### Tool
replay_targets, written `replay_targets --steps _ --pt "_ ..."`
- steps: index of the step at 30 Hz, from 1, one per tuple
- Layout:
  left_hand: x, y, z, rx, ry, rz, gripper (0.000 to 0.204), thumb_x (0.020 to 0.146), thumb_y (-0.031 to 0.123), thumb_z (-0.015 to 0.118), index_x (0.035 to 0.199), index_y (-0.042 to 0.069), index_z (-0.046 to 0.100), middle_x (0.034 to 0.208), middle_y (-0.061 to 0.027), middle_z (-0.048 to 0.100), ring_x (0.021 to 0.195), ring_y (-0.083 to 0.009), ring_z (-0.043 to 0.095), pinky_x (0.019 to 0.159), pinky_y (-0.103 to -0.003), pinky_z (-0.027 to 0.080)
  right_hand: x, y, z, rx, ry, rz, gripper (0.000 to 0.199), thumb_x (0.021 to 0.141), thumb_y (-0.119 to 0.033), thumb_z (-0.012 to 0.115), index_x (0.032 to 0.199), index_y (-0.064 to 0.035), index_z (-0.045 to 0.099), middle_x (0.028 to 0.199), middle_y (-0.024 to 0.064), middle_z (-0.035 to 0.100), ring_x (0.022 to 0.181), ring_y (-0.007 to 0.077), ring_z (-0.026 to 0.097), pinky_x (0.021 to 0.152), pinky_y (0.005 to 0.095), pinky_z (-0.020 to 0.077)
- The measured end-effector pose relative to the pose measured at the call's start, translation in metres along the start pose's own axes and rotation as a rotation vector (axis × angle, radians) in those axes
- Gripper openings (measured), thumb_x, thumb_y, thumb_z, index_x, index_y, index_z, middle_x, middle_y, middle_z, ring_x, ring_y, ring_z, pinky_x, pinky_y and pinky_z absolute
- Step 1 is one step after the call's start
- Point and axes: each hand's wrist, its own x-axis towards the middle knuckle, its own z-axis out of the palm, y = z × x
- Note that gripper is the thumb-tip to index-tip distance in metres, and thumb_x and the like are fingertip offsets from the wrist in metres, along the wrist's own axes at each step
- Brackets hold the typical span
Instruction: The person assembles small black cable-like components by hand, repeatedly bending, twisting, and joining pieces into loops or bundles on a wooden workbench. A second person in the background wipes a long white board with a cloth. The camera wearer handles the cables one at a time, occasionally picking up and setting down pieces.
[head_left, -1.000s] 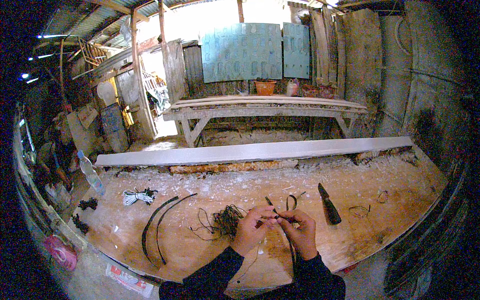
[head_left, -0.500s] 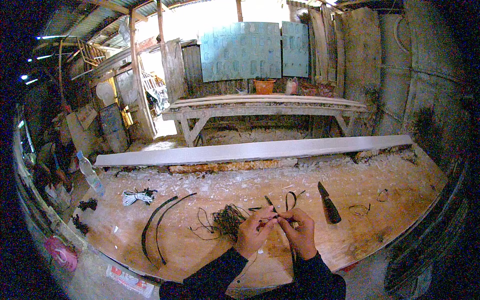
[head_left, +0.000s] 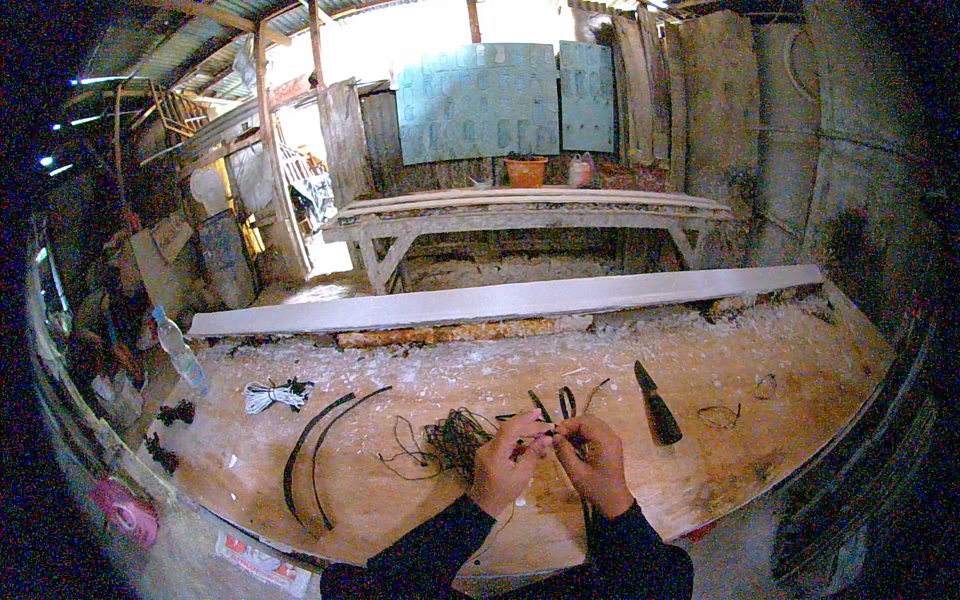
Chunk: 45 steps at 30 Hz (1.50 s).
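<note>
My left hand (head_left: 503,468) and my right hand (head_left: 594,462) meet above the wooden tabletop, fingertips pinched together. Between them they grip a thin black strip, whose narrow loop (head_left: 568,402) stands up past my right fingers. The exact spot where the fingers press is too small to make out. A tangle of black cord (head_left: 452,442) lies just left of my left hand. To the right of my right hand rests a knife (head_left: 657,408) with a dark handle, its blade pointing away. Two curved black strips (head_left: 298,440) lie farther left.
A long white board (head_left: 500,298) crosses the table's far side. A tied white cord bundle (head_left: 270,397), dark bundles (head_left: 176,412) and a plastic bottle (head_left: 180,350) are at the left. Thin cord loops (head_left: 718,415) lie right. Behind stands a bench (head_left: 540,220) with an orange pot (head_left: 526,172).
The strip's loop has become narrower and shifted slightly left. My right hand has moved a little left and turned, while my left hand stays almost in place.
</note>
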Motion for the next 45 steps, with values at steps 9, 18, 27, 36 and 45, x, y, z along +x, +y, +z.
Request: replay_targets --steps 9,18,27,36,45 --pt "0.003 0.0 0.002 -0.144 -0.002 -0.039 0.016 0.083 0.011 0.056 0.096 0.003 0.056 0.093 -0.0089 0.062 0.082 -0.0153 0.061 0.067 -0.025 0.05 -0.002 0.004 0.002 0.186 -0.068 0.107 0.007 0.077 0.001 0.055 0.082 -0.0025 0.051 0.075 0.0012 0.051 0.066 0.007 0.049 0.059 0.0202 0.0407" --pt "0.001 0.006 0.002 -0.207 -0.021 -0.129 0.016 0.083 0.011 0.057 0.096 0.003 0.059 0.085 -0.0063 0.063 0.071 -0.0128 0.062 0.062 -0.024 0.051 -0.004 0.009 0.0 0.265 -0.14 0.138 0.008 0.079 0.002 0.052 0.084 -0.0033 0.048 0.077 0.0004 0.048 0.069 0.007 0.047 0.061 0.0198 0.0411" --pt "0.003 0.005 0.004 -0.246 0.012 -0.061 0.015 0.081 0.009 0.058 0.094 0.002 0.059 0.087 -0.0071 0.063 0.072 -0.0136 0.061 0.061 -0.025 0.05 -0.005 0.008 -0.002 0.621 -0.205 0.285 0.009 0.08 0.002 0.046 0.087 -0.0041 0.047 0.081 0.0021 0.05 0.075 0.0102 0.051 0.068 0.0251 0.0461" --pt "0.003 -0.01 0.003 -0.285 -0.049 -0.066 0.009 0.082 0.008 0.057 0.089 0.003 0.057 0.087 -0.0054 0.059 0.077 -0.0119 0.058 0.069 -0.024 0.047 -0.003 0.004 -0.005 0.608 -0.226 0.371 0.006 0.082 -0.003 0.048 0.086 -0.005 0.051 0.079 0.0005 0.053 0.072 0.0095 0.052 0.064 0.023 0.0444" --pt "0.002 -0.012 0.004 -0.35 -0.01 -0.223 0.009 0.083 0.009 0.056 0.09 0.004 0.056 0.084 -0.0036 0.058 0.076 -0.0103 0.058 0.063 -0.024 0.048 -0.003 -0.003 -0.001 0.555 -0.136 0.377 0.007 0.081 -0.006 0.056 0.087 -0.0025 0.057 0.077 -0.0003 0.057 0.07 0.0081 0.053 0.064 0.0203 0.043"
